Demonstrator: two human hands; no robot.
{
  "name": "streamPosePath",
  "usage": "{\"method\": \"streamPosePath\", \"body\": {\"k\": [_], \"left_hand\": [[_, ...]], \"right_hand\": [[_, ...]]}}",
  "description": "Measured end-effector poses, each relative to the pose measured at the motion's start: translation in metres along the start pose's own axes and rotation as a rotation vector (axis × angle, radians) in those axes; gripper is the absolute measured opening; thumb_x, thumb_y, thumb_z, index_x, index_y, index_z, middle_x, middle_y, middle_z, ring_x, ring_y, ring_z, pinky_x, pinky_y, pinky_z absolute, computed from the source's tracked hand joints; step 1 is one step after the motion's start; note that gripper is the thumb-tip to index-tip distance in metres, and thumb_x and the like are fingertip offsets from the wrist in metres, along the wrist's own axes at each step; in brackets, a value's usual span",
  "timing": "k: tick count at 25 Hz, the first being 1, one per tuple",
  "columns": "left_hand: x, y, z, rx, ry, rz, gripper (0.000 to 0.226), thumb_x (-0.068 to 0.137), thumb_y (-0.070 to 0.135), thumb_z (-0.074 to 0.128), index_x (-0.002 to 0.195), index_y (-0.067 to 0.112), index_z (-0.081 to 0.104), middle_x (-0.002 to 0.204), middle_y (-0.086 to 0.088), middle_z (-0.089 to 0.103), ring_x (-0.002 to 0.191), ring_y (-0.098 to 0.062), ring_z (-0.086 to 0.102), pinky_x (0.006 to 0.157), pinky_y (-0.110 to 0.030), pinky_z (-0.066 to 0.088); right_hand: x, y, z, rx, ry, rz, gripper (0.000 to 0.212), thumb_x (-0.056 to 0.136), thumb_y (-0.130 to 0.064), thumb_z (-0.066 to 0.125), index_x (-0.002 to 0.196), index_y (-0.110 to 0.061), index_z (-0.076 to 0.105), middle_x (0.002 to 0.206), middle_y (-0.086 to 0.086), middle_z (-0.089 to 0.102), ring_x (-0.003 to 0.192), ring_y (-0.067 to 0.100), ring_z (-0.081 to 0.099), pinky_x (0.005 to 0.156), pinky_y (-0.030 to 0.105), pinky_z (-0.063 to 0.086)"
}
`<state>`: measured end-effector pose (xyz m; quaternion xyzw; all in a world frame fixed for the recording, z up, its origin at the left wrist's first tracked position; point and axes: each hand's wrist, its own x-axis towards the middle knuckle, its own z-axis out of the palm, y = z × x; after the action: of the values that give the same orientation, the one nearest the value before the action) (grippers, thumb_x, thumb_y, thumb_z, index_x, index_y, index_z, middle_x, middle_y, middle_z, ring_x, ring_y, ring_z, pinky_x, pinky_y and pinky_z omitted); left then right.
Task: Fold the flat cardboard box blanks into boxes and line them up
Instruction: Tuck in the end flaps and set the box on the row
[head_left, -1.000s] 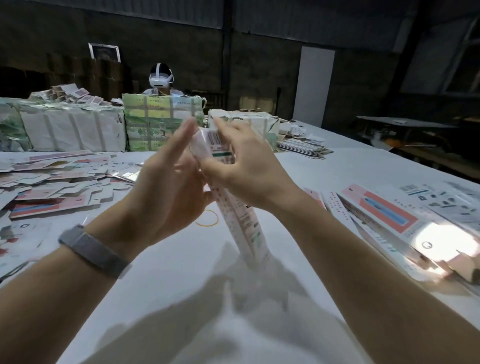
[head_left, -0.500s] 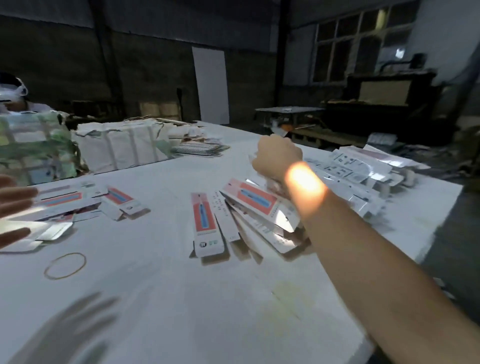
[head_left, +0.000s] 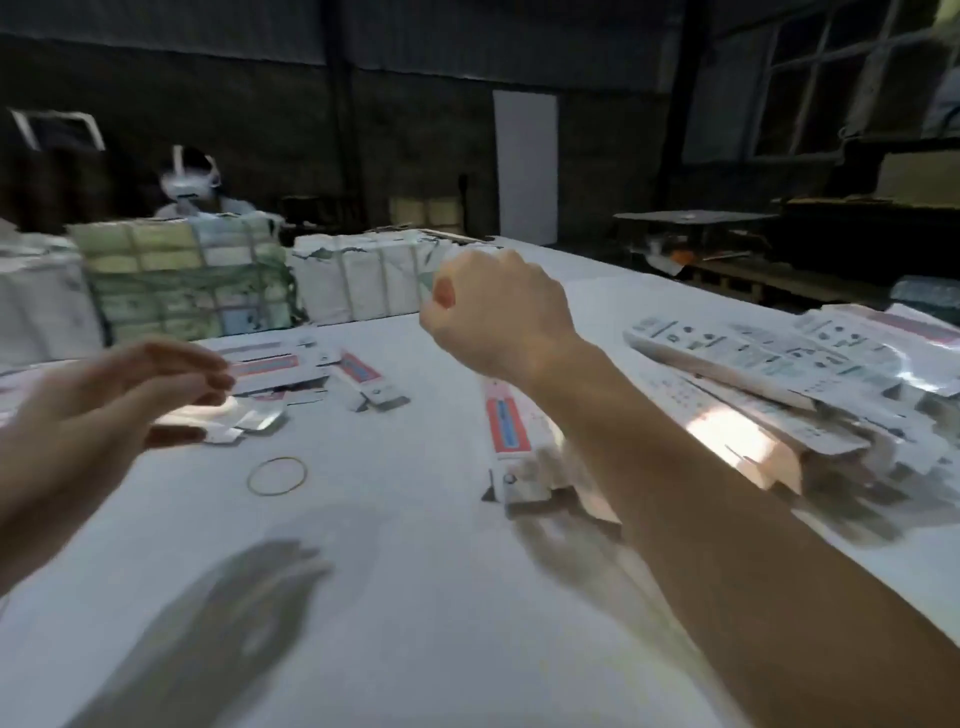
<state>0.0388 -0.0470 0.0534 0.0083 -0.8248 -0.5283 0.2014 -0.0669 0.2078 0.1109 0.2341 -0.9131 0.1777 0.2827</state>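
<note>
— What is at the left of the frame?

— One left hand (head_left: 98, 410), raised above the white table (head_left: 415, 597), its fingers spread and only loosely bent. It has hold of nothing. Under its fingertips lies a scatter of flat box blanks (head_left: 270, 371), white with a red stripe, some showing a shiny silver inside; blur prevents an exact count, though it is more than three.

— And behind them?

— Three wrapped bundles (head_left: 182, 280) stand along the far edge of the table: one white at the far left, one greenish in the middle, one white to its right. A person wearing a white headset (head_left: 189, 182) sits beyond the green one.

— Anything in the middle?

— One rubber band (head_left: 277, 475), a thin yellowish loop, lying flat on the table by itself. To its right, one folded box (head_left: 506, 441) lies lengthwise: long and narrow, white, with a red panel holding a blue strip, and a small round mark near its nearer end.

— The right hand?

— The right hand (head_left: 498, 317) is at centre, lifted above the table, knuckles towards the camera, fingers curled into a fist. Whether anything sits inside the fist, I cannot tell.

— And the right edge?

— A loose pile of boxes (head_left: 779, 374), white with small grey print, overlapping untidily, too many to count.
</note>
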Motion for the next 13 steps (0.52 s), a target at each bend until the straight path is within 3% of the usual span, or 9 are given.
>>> {"method": "streamPosePath", "body": {"k": [2, 4, 6, 8, 10, 13], "left_hand": [[-0.008, 0.017, -0.013, 0.243, 0.074, 0.071, 0.009, 0.087, 0.027, 0.071, 0.094, 0.031, 0.074, 0.096, 0.004, 0.075, 0.085, -0.004, 0.069, 0.074, -0.025, 0.053], [-0.013, 0.008, -0.046, 0.528, 0.121, 0.021, 0.017, 0.093, 0.017, 0.064, 0.093, 0.033, 0.068, 0.1, 0.004, 0.072, 0.085, -0.009, 0.067, 0.066, -0.024, 0.046], [-0.028, -0.005, -0.089, 0.849, 0.148, -0.206, 0.021, 0.095, 0.024, 0.061, 0.115, 0.027, 0.064, 0.122, -0.004, 0.067, 0.105, -0.024, 0.063, 0.075, -0.029, 0.043], [-0.049, -0.028, -0.123, 1.087, 0.125, -0.451, 0.04, 0.093, 0.035, 0.058, 0.132, 0.026, 0.054, 0.136, -0.007, 0.058, 0.121, -0.032, 0.053, 0.094, -0.036, 0.044], [-0.074, -0.049, -0.134, 1.191, 0.068, -0.602, 0.053, 0.089, 0.047, 0.056, 0.138, 0.032, 0.047, 0.142, -0.006, 0.054, 0.128, -0.033, 0.048, 0.101, -0.043, 0.042], [-0.079, -0.064, -0.131, 1.209, -0.049, -0.699, 0.055, 0.087, 0.059, 0.049, 0.137, 0.037, 0.05, 0.146, 0.0, 0.053, 0.132, -0.03, 0.045, 0.101, -0.044, 0.037]], "right_hand": [[-0.006, -0.048, 0.0, -0.004, -0.048, -0.119, 0.019, 0.086, -0.036, 0.056, 0.087, -0.022, 0.069, 0.086, 0.002, 0.059, 0.08, 0.025, 0.054, 0.063, 0.031, 0.039], [-0.015, -0.088, 0.004, 0.062, -0.087, -0.225, 0.022, 0.085, -0.039, 0.056, 0.087, -0.023, 0.071, 0.084, 0.001, 0.062, 0.078, 0.025, 0.056, 0.057, 0.029, 0.034], [-0.025, -0.131, 0.012, 0.195, -0.139, -0.304, 0.02, 0.085, -0.04, 0.056, 0.085, -0.026, 0.071, 0.085, 0.0, 0.066, 0.078, 0.025, 0.059, 0.057, 0.029, 0.038], [-0.029, -0.166, 0.026, 0.308, -0.182, -0.335, 0.017, 0.085, -0.04, 0.057, 0.084, -0.028, 0.07, 0.088, 0.001, 0.068, 0.083, 0.026, 0.06, 0.064, 0.032, 0.044], [-0.035, -0.193, 0.042, 0.366, -0.208, -0.36, 0.019, 0.086, -0.041, 0.057, 0.086, -0.027, 0.069, 0.091, 0.001, 0.069, 0.086, 0.026, 0.06, 0.068, 0.033, 0.046], [-0.042, -0.215, 0.064, 0.39, -0.234, -0.417, 0.02, 0.087, -0.04, 0.055, 0.086, -0.026, 0.069, 0.093, 0.0, 0.07, 0.09, 0.026, 0.06, 0.074, 0.035, 0.051]]}}
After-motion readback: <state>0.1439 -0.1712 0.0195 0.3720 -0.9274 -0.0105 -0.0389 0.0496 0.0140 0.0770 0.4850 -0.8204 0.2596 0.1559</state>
